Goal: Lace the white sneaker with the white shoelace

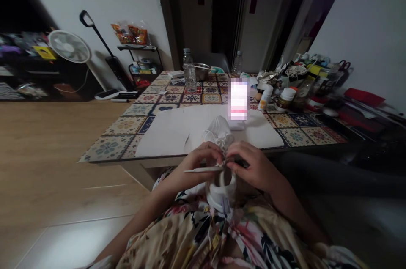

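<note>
Head view shows a small white piece (225, 160) pinched between both hands, just off the near edge of the bench (127, 125) and above the person's lap. The left hand (203, 158) and the right hand (253, 164) meet fingertip to fingertip, both closed on that piece. What it is made of is too small to tell. A thin pale strip (199, 170) juts out level from under the left hand's fingers, pointing away from the right hand. Directly below the hands a white ring-shaped thing (222, 192) rests on the floral-print lap.

Just beyond the fingertips, a white gathered bundle (218, 130) sits at the bench's near edge on a broad white sheet (171, 129). The sheet covers the near middle of the bench and reaches its near edge. Behind the bundle stands a blurred upright object (238, 100).

Patterned tile shows bare along the bench's left edge and near left corner. The right edge is crowded: a white bottle (265, 96), a jar (286, 99) and a heap of mixed clutter. At the far edge stand two clear bottles (189, 72) and a metal bowl (201, 71).

Left of the bench lies open wooden floor (47, 146), with a fan (69, 46) by the wall, well apart.
</note>
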Motion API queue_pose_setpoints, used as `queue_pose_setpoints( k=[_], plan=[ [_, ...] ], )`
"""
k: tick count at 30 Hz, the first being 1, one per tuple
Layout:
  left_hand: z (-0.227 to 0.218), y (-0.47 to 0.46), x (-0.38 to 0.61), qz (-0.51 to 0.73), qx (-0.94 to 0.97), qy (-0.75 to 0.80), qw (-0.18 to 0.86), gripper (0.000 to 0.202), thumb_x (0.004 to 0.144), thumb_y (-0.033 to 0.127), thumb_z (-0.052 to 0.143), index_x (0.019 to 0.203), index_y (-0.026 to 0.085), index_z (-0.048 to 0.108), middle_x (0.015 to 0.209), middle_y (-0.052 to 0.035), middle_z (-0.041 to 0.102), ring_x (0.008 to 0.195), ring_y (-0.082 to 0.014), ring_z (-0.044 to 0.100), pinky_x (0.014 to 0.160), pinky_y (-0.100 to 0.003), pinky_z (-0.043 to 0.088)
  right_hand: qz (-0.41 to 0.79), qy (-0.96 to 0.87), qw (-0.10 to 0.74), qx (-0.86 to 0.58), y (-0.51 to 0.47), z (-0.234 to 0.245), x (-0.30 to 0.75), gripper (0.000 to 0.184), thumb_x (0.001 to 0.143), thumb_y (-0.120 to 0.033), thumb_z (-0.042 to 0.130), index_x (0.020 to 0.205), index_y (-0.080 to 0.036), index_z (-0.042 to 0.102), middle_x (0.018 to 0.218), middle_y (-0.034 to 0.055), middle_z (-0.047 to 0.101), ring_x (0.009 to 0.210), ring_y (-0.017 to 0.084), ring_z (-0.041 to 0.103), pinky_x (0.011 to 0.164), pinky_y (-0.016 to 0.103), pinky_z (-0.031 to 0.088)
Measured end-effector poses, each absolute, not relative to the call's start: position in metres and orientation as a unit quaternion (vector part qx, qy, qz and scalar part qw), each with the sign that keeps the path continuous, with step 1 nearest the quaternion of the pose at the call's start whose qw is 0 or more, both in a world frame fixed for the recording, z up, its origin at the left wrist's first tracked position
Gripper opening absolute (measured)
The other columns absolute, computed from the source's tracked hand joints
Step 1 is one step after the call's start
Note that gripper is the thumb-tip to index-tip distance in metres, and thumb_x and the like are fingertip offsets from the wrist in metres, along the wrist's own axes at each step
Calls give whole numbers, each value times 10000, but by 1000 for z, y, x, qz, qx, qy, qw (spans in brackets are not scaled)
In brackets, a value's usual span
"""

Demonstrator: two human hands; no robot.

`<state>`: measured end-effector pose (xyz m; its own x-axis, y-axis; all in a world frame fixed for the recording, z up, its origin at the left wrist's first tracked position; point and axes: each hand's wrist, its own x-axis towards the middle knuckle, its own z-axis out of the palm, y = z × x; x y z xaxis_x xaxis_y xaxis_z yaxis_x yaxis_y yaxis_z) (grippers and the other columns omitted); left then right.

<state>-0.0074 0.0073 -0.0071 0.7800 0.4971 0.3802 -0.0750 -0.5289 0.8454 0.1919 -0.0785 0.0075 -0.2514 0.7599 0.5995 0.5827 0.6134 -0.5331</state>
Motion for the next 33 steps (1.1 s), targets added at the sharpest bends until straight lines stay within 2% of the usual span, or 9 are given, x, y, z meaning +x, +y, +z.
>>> queue_pose_setpoints(
  k=[6, 9, 15, 20, 25, 27, 29, 30, 33],
  plan=[
    [-4, 7, -8, 296, 812, 91, 495, 242, 896, 396, 631, 815, 168, 648, 1045, -83, 560, 1000, -202, 565, 938, -328, 431, 40, -836, 380, -394, -72, 6, 191, 136, 938, -125, 527, 966, -207, 631, 1008, 70, 648, 956, 189, 616, 863, 341, 516],
    [-5, 11, -13, 279, 803, 66, 522, 253, 898, 414, 630, 833, 173, 671, 1044, -83, 563, 1009, -204, 561, 916, -329, 434, 60, -839, 385, -379, -71, 6, 194, 90, 953, -228, 567, 895, -210, 633, 1009, 66, 632, 977, 195, 603, 888, 361, 494],
    [-9, 16, -23, 307, 746, -2, 591, 326, 847, 458, 685, 699, 168, 661, 943, -69, 572, 905, -190, 547, 819, -318, 442, 223, -809, 436, -325, -68, 0, 205, 307, 946, -489, 532, 815, -222, 610, 1014, 61, 598, 1008, 199, 575, 926, 392, 470],
    [-7, 13, -29, 448, 612, -66, 648, 451, 746, 429, 783, 503, 163, 512, 709, -18, 479, 741, -159, 510, 676, -270, 451, 364, -700, 585, -191, -75, 3, 217, 343, 899, -495, 612, 679, -237, 558, 686, 9, 536, 763, 194, 568, 757, 368, 503],
    [2, 8, -37, 595, 473, -63, 647, 484, 740, 336, 799, 467, 169, 436, 547, 51, 227, 472, -90, 292, 462, -180, 376, 368, -521, 751, -171, -78, 14, 227, 308, 857, -455, 682, 667, -259, 538, 478, -78, 308, 441, 120, 333, 503, 253, 429],
    [3, 5, -37, 591, 493, -44, 637, 386, 761, 335, 786, 511, 186, 532, 516, 56, 266, 433, -75, 288, 412, -170, 342, 329, -475, 785, -224, -78, 14, 224, 232, 865, -443, 679, 741, -270, 587, 488, -88, 347, 403, 98, 264, 399, 209, 304],
    [3, 0, -32, 520, 562, -1, 643, 211, 729, 323, 816, 632, 198, 678, 513, 46, 411, 436, -70, 395, 414, -178, 359, 252, -473, 791, -294, -78, 9, 216, 161, 879, -399, 673, 801, -268, 620, 532, -81, 455, 400, 82, 304, 383, 202, 270],
    [3, -3, -28, 470, 592, 35, 654, 156, 706, 311, 836, 733, 196, 735, 536, 35, 490, 456, -76, 457, 432, -184, 382, 204, -497, 777, -327, -79, 6, 210, 125, 887, -361, 670, 819, -264, 631, 569, -69, 516, 419, 80, 371, 401, 204, 306],
    [5, -12, -11, 356, 618, 141, 686, 314, 662, 283, 863, 941, 175, 768, 621, 11, 618, 516, -90, 550, 500, -203, 453, 62, -679, 631, -370, -84, 0, 193, 58, 906, -210, 638, 862, -244, 658, 700, -21, 657, 595, 112, 599, 552, 228, 460]
  ],
)
